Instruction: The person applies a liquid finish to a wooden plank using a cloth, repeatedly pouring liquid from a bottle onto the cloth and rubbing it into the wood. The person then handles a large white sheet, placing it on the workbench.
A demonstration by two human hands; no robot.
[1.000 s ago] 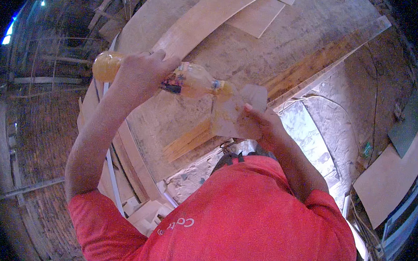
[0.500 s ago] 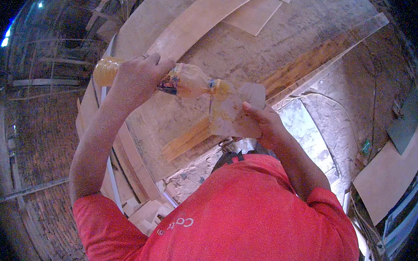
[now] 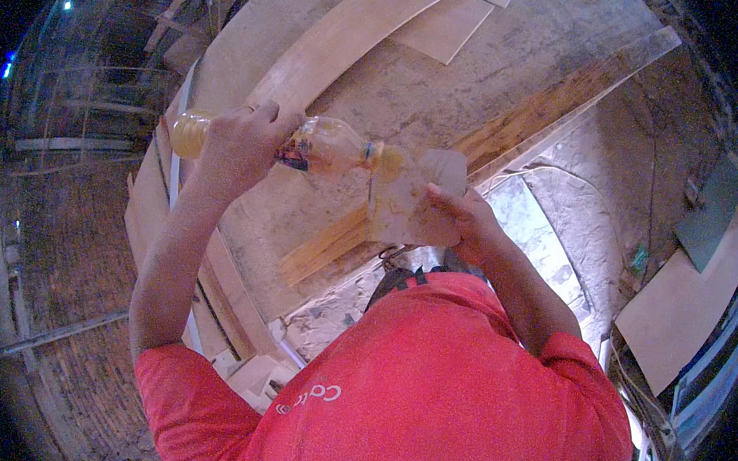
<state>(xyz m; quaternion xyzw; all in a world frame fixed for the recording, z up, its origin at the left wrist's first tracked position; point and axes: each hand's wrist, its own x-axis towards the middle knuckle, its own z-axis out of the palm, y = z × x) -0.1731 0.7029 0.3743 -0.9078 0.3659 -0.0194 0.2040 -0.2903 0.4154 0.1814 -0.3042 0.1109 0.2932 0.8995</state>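
Note:
My left hand (image 3: 243,147) is wrapped around the middle of a clear plastic bottle (image 3: 334,144), which holds some yellowish contents. The bottle lies nearly level, its neck pointing right over a small, pale, squarish sheet (image 3: 403,220). Yellowish smears show on that sheet, close to the bottle's mouth. At the sheet's right edge, my right hand (image 3: 468,220) grips it with the thumb on top and the fingers underneath, mostly hidden. Whether anything is flowing from the bottle, I cannot tell.
Below my hands is a large wooden work surface (image 3: 336,220), carrying a long curved strip of thin board (image 3: 338,47), a flat offcut (image 3: 444,32) and a wooden plank (image 3: 563,99). More sheets (image 3: 676,317) lean at the right. A brick surface (image 3: 73,238) spreads at the left.
The bottle and my left hand have shifted slightly to the right and down, still pointing at the sheet. My right hand keeps the sheet in nearly the same spot.

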